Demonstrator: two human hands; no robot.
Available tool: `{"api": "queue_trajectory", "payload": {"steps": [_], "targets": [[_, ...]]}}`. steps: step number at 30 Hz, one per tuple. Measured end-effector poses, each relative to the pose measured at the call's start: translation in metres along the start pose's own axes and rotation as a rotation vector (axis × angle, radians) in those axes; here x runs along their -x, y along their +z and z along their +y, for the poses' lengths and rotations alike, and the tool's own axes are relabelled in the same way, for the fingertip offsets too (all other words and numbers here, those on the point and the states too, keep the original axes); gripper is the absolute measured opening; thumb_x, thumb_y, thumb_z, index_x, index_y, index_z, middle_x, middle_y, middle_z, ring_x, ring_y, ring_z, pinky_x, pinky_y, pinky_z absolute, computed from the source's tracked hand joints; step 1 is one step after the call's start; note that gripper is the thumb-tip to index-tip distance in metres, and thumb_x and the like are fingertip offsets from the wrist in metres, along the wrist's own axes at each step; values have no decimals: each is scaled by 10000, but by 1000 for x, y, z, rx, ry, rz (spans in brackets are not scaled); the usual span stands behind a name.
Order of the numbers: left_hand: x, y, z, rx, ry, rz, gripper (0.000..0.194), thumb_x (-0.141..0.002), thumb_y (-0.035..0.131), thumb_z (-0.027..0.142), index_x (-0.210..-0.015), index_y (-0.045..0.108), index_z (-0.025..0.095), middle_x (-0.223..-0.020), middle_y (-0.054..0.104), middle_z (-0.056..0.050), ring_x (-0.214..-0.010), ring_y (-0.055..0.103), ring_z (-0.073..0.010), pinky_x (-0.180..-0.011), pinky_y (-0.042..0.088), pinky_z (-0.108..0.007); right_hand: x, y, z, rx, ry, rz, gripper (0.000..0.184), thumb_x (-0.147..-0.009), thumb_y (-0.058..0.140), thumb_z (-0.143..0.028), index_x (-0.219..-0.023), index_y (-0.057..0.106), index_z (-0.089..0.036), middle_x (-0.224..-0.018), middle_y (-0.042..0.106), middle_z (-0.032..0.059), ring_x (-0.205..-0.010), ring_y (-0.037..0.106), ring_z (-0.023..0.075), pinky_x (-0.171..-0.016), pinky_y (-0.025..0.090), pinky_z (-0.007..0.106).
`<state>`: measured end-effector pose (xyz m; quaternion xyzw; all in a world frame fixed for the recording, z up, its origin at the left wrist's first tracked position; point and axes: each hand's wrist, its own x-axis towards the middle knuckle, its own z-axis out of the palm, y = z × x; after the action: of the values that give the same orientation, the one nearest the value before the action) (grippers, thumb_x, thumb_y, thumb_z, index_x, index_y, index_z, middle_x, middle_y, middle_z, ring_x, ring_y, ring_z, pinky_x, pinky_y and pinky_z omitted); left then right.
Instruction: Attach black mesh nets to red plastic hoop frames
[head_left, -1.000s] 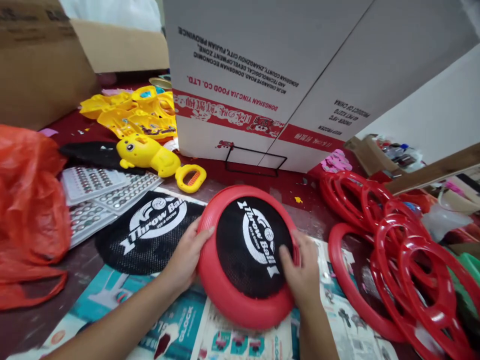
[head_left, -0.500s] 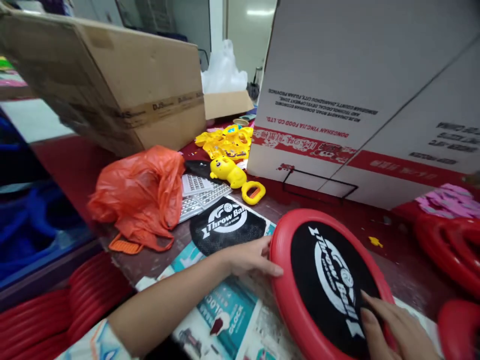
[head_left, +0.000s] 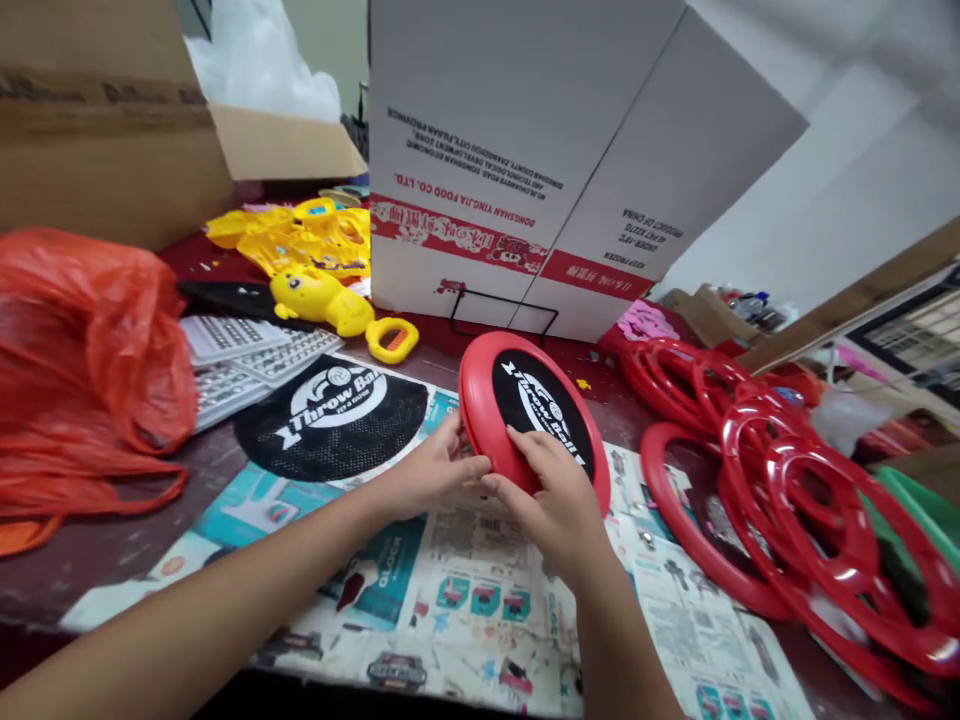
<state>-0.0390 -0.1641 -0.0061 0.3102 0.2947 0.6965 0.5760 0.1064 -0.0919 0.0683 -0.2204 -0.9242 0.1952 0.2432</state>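
Observation:
A red disc toy with a black mesh centre, lettered "Throw Ball" in white, stands tilted on edge above the cardboard. My left hand grips its lower left rim, the fingertips partly hidden behind it. Across the near face, my right hand clasps the rim with its thumb close to the left thumb. Left of the hands lies a loose round black mesh sheet with the same print.
Glossy red rings are heaped at the right. A printed cardboard sheet covers the near table. Behind stands a large white carton. An orange plastic bag, yellow toy and button-like sheets lie left.
My view has swung to the right, bringing the heap of red rings into sight. The disc has turned, and my right hand has shifted along its rim towards my left hand.

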Motion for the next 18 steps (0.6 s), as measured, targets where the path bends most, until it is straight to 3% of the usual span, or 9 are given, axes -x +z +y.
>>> {"api": "queue_trajectory", "payload": {"steps": [4, 7, 13, 18], "targets": [[3, 7, 3, 30, 43, 24, 629, -704, 813, 265, -1227, 467, 224, -1182, 643, -105, -895, 681, -213, -723, 585, -310, 12, -16, 6, -106, 6, 260, 396, -838, 689, -330, -1224, 644, -256, -1090, 632, 72, -1001, 614, 222, -890, 524, 391], [5, 7, 9, -18, 95, 78, 567, -708, 800, 229, -1184, 492, 206, -1122, 674, -96, -853, 697, -221, -705, 599, -332, 17, -17, 13, -224, -16, 348, 391, -841, 687, -351, -1221, 646, -271, -1132, 613, 84, -1041, 609, 233, -903, 527, 407], [7, 1, 26, -28, 267, 195, 562, -679, 807, 190, -1155, 509, 198, -1147, 673, -91, -960, 687, -258, -728, 608, -339, 16, -6, 23, -295, -54, 242, 396, -850, 677, -360, -1238, 637, -289, -1203, 616, 93, -1138, 584, 253, -982, 495, 454], [6, -2, 32, -30, 332, 146, 542, -669, 818, 173, -1134, 541, 206, -1127, 680, -67, -1022, 662, -254, -732, 589, -271, 13, 5, 27, -298, -95, 84, 406, -854, 668, -256, -1251, 616, -322, -1238, 612, 77, -1172, 568, 239, -1001, 474, 448]]}}
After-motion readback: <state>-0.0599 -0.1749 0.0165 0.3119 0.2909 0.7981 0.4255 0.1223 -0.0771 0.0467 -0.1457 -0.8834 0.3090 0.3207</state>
